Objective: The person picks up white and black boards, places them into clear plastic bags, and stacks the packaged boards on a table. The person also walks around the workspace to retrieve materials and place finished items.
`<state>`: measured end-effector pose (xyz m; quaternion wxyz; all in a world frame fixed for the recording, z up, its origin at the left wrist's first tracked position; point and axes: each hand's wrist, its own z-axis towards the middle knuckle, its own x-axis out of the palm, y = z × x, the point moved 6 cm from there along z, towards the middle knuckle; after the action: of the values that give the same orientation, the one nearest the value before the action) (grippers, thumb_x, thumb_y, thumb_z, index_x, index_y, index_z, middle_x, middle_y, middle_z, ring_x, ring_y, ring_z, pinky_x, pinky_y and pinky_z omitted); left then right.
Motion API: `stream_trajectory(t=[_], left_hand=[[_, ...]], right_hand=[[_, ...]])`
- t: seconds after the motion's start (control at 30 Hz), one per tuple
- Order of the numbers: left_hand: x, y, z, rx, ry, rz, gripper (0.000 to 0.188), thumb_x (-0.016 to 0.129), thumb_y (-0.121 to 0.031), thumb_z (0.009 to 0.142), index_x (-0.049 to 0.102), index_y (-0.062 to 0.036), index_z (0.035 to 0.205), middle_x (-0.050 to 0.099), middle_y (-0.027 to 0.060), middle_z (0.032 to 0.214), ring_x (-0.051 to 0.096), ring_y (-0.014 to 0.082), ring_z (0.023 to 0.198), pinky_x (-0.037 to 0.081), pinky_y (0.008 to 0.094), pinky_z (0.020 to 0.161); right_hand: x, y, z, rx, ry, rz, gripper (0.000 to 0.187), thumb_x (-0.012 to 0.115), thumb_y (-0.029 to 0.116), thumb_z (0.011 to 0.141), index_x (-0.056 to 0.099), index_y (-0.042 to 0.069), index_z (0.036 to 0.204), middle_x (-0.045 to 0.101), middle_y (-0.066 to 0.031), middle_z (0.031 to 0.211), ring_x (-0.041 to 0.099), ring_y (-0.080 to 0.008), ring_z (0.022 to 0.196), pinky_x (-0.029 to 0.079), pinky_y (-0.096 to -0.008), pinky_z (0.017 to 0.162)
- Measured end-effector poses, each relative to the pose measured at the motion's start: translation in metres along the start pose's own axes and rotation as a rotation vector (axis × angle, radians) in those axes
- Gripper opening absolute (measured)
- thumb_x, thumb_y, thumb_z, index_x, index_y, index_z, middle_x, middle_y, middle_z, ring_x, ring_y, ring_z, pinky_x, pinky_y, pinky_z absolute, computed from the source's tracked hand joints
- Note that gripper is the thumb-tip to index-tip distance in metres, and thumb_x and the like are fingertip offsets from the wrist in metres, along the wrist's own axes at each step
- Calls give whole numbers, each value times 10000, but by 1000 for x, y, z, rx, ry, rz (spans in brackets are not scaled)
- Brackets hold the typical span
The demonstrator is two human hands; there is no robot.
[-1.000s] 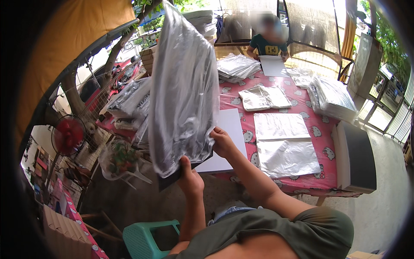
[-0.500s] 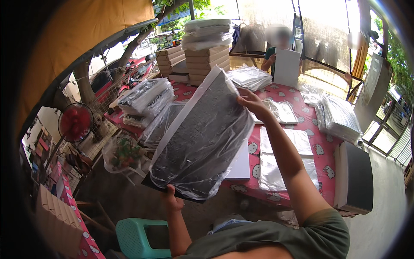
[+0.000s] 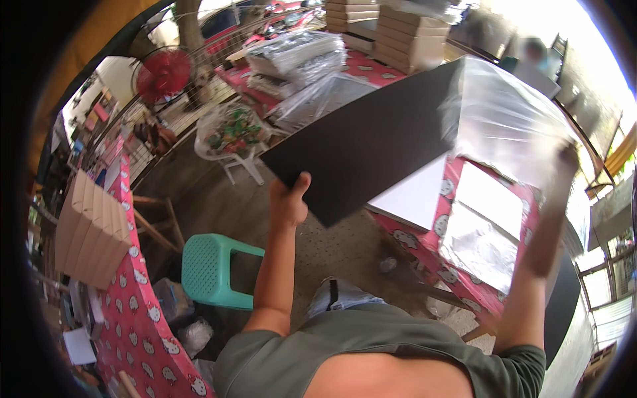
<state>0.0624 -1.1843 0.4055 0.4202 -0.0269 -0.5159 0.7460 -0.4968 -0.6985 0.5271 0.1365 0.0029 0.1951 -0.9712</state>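
My left hand [image 3: 290,201] is closed on the near left corner of a large flat black board [image 3: 371,139], thumb on top. The far right end of the board sits just inside the mouth of a clear plastic bag [image 3: 511,113]. At the other end of the bag is my right hand [image 3: 566,159], smeared by motion but closed on the plastic. Below the bag, a white flat panel [image 3: 415,192] and a plastic-wrapped white sheet [image 3: 481,245] lie on the pink patterned table [image 3: 405,235].
Stacks of plastic-wrapped boards [image 3: 298,53] and brown boxes [image 3: 408,40] stand at the back. A green stool [image 3: 209,265], a bag of plants [image 3: 232,132] and a red fan [image 3: 162,76] are to the left. More boxes [image 3: 93,232] stand on a second pink table [image 3: 136,318].
The bag has been drawn off most of the black board toward the right by my right hand. My left hand still grips the board's corner. The view has turned left and down.
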Motion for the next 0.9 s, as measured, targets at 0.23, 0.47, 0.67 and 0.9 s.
stream_trajectory(t=[0.23,0.47,0.67,0.9], left_hand=[[30,-33,102,833,389,776,390,540,-58,716,598,-228,1062,507,54,1119,468,220,1010,300,392,899],[-35,138,158,772,617,1240,391,584,-127,688,594,-396,972,555,-87,945,458,117,949,194,581,896],[-77,209,167,127,948,1355,494,651,-268,659,527,-283,1137,552,-47,1108,465,147,1065,80,630,937],[-52,158,130,-89,508,913,754,658,-528,624,441,-119,1219,518,105,1154,471,186,1089,283,525,909]], right_hand=[[-95,1,-51,1077,48,780,312,560,181,800,518,25,1067,589,-86,783,565,-204,627,461,-313,529],[-144,131,-24,884,289,625,280,551,196,815,527,13,1026,586,-101,796,565,-220,652,465,-318,557],[-157,176,-19,828,350,601,263,544,209,828,536,2,990,583,-113,808,565,-234,673,468,-323,582],[-209,219,24,762,245,617,257,536,225,844,545,-10,948,580,-128,821,565,-250,698,471,-329,610]])
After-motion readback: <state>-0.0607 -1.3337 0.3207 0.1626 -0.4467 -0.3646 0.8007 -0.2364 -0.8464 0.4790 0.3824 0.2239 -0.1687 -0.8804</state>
